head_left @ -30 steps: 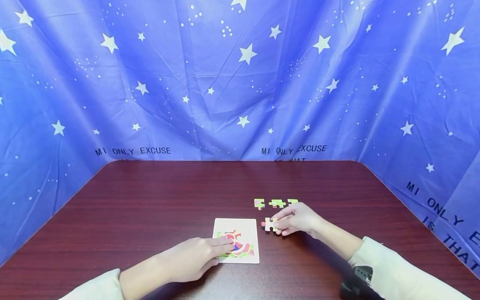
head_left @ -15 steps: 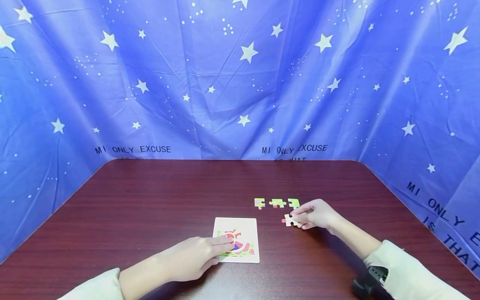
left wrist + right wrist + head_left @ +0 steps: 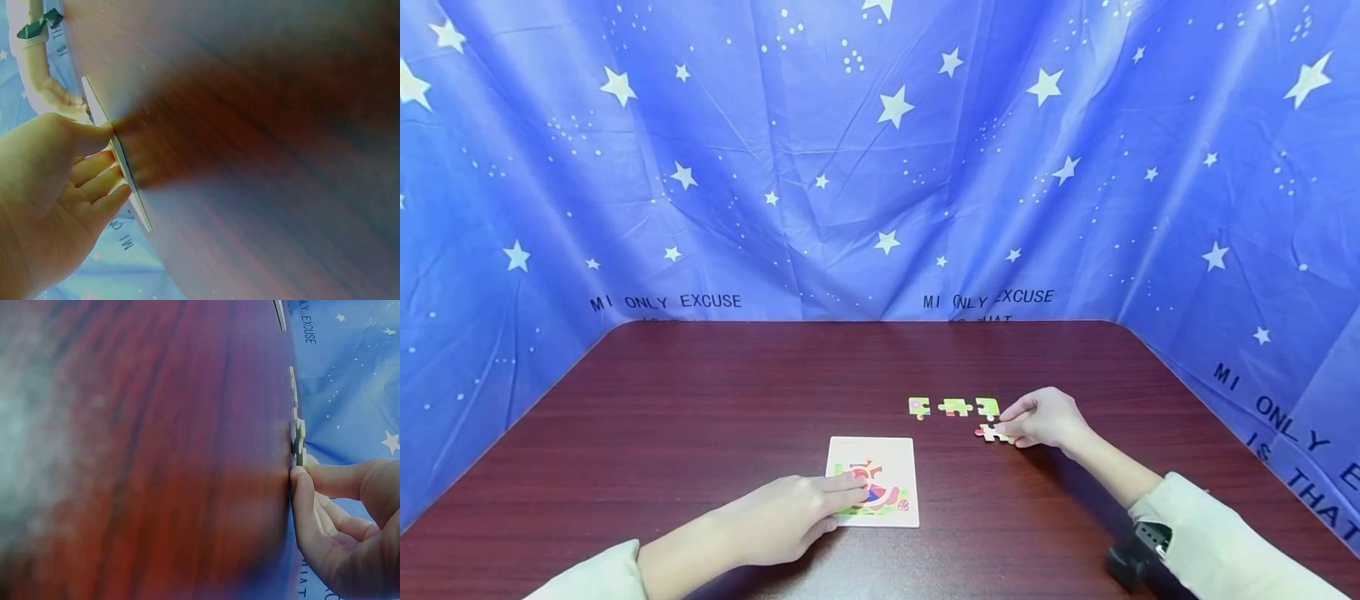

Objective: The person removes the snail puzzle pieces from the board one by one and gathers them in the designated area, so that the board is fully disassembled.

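In the head view, my left hand (image 3: pixel 790 512) lies with extended fingers on a pale square puzzle board (image 3: pixel 887 450), covering part of its red, blue and green picture. The left wrist view shows the thumb at the edge of the board (image 3: pixel 125 162). My right hand (image 3: pixel 1048 419) pinches a puzzle piece (image 3: pixel 988 432) with a red knob between thumb and fingers. Seen edge-on in the right wrist view, this piece (image 3: pixel 300 440) juts from the fingertips of my right hand (image 3: pixel 340 531), close over the table. Its right end is hidden by the fingers.
Beyond the board, a row of puzzle pieces lies on the dark red table (image 3: pixel 737 383): a left piece (image 3: pixel 918 407), a middle piece (image 3: pixel 955 407) and a right piece (image 3: pixel 987 407) near my right fingertips. A blue star-printed curtain (image 3: pixel 820 150) hangs behind the table.
My right hand has carried the pinched puzzle piece rightward and away from the board, to just in front of the right piece in the row. My left hand has stayed on the board.
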A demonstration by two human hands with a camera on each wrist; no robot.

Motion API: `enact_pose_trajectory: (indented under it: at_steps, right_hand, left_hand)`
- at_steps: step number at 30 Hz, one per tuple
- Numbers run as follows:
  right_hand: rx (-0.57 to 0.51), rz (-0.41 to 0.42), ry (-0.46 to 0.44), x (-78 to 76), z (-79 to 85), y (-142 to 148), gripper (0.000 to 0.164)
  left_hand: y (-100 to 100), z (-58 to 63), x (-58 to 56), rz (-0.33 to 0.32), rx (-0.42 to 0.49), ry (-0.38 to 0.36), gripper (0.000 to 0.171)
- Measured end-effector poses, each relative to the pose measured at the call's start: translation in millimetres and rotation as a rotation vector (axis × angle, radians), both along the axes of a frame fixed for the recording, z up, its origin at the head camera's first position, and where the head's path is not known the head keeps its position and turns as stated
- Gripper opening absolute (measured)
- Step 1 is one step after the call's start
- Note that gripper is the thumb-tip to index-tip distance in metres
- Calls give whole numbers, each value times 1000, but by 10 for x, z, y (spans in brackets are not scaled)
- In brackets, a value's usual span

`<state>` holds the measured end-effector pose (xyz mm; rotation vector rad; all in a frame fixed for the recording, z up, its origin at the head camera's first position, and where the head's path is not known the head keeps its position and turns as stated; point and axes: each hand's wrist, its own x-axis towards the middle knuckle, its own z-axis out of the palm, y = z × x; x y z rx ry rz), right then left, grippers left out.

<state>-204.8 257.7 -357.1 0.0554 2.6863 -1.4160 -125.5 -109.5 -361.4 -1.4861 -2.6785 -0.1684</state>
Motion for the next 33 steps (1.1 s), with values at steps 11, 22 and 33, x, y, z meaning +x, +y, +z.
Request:
enact_pose_trajectory:
  at_steps: [11, 22, 33]
  right_hand:
    - [91, -30, 43, 23, 57, -23, 17]
    - [158, -14, 78, 52, 37, -49, 17]
    - [218, 4, 108, 49, 42, -90, 11]
  left_hand:
    - [-7, -14, -4, -7, 6, 23, 43]
    - [-13, -11, 11, 10, 9, -7, 43]
    - [-10, -8, 12, 6, 9, -1, 43]
